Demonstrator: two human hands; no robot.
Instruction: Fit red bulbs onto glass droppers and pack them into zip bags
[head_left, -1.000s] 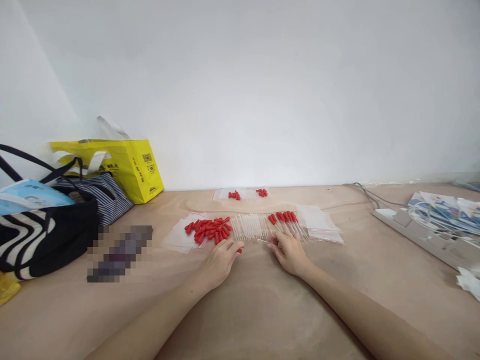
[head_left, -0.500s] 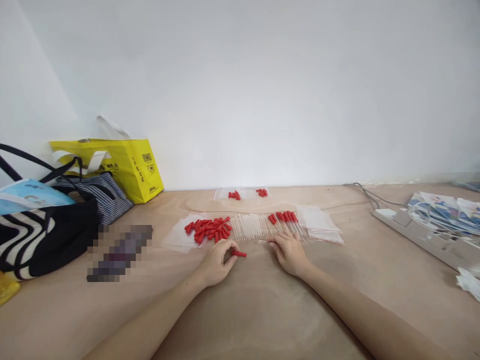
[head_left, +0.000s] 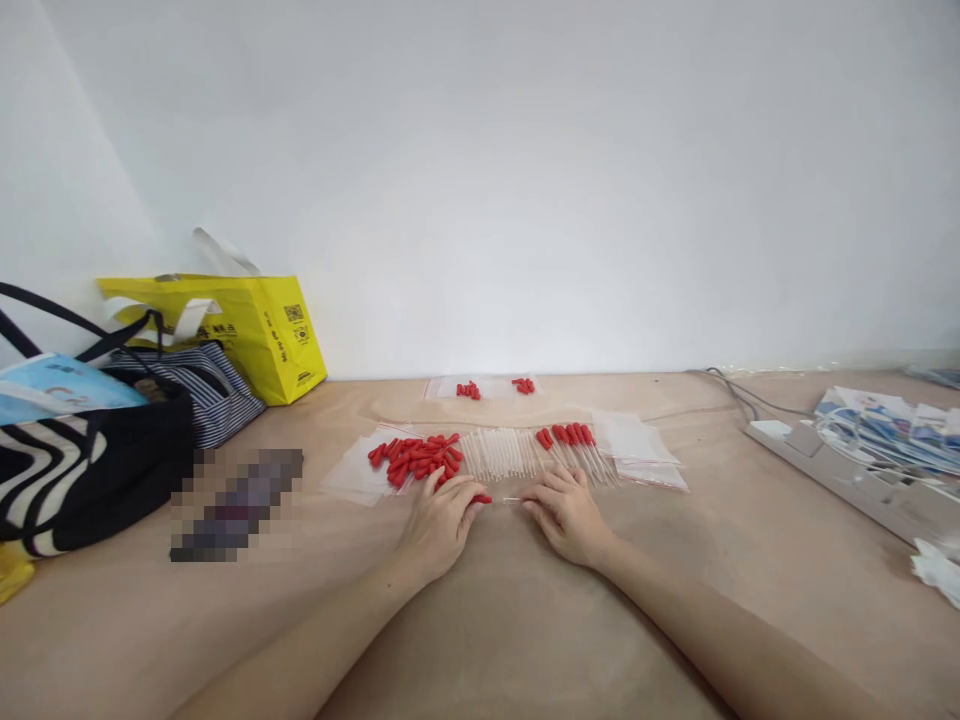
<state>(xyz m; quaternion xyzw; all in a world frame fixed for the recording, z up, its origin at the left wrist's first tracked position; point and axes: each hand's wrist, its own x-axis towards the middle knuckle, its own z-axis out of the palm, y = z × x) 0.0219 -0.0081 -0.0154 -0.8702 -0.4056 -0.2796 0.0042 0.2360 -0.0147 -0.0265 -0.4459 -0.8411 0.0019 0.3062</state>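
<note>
Left hand (head_left: 441,525) and right hand (head_left: 568,515) above the tabletop (head_left: 487,620).
Left fingers pinch a partly hidden red bulb (head_left: 484,499); right fingers pinch a thin clear tube (head_left: 512,499), its far end covered.

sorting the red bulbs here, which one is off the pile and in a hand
The red bulb at the left hand's fingertips, its end pointing toward the right hand; the others are heaped, bagged or on tubes.
</note>
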